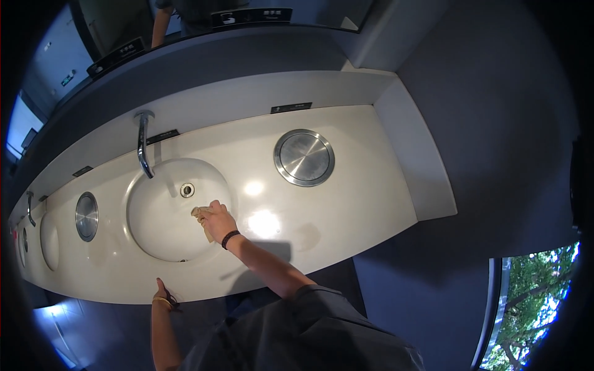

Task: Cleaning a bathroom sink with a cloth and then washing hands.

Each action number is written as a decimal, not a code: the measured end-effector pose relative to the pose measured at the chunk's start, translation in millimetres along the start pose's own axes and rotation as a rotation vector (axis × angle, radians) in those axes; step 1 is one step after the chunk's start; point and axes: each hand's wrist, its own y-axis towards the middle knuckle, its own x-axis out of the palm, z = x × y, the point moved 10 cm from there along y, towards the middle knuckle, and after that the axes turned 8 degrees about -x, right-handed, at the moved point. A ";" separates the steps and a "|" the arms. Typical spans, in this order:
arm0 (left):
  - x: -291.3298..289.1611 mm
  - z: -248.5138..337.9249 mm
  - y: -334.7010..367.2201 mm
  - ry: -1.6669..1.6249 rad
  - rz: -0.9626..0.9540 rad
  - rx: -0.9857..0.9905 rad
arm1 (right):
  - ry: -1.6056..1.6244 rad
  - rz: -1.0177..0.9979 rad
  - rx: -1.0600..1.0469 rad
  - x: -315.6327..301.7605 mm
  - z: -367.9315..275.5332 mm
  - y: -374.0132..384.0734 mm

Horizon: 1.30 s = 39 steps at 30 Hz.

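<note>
My right hand (219, 222) reaches over the right part of a round white sink basin (154, 226). Its fingers are closed round a crumpled beige cloth (202, 214), part of which sticks out beyond them and part hangs below. The metal drain (187, 190) lies just beyond the cloth. At the front edge of the white countertop (359, 204) is my left hand (163, 290), with the thumb pointing up; its other fingers are mostly hidden, and I cannot make out whether they grip the edge.
A chrome faucet (143, 145) reaches over the basin from the back wall. Round steel lids sit in the counter to the right (304, 157) and left (86, 216). A second sink (49, 241) is at the far left. Behind runs a mirror (185, 28); a window (532, 309) is at lower right.
</note>
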 end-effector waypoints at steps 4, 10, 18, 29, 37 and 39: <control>-35.9 -9.2 14.5 -0.031 0.058 0.013 | 0.374 0.448 0.193 -65.4 73.8 10.6; -46.8 -9.5 -13.7 0.205 0.461 -0.063 | -0.445 0.752 0.748 -323.2 263.4 -153.1; -43.3 -3.5 -9.6 0.086 0.515 -0.113 | -0.627 0.575 0.262 -175.6 135.8 -75.3; -57.1 -12.7 29.2 -0.092 0.244 0.004 | -0.342 0.587 0.430 -273.0 191.1 -95.2; -32.6 4.2 14.9 0.058 0.192 0.077 | -0.803 0.512 0.428 -201.6 170.6 -98.7; -29.6 9.5 10.7 0.044 0.156 0.090 | -0.544 0.359 0.150 -120.3 106.1 -59.6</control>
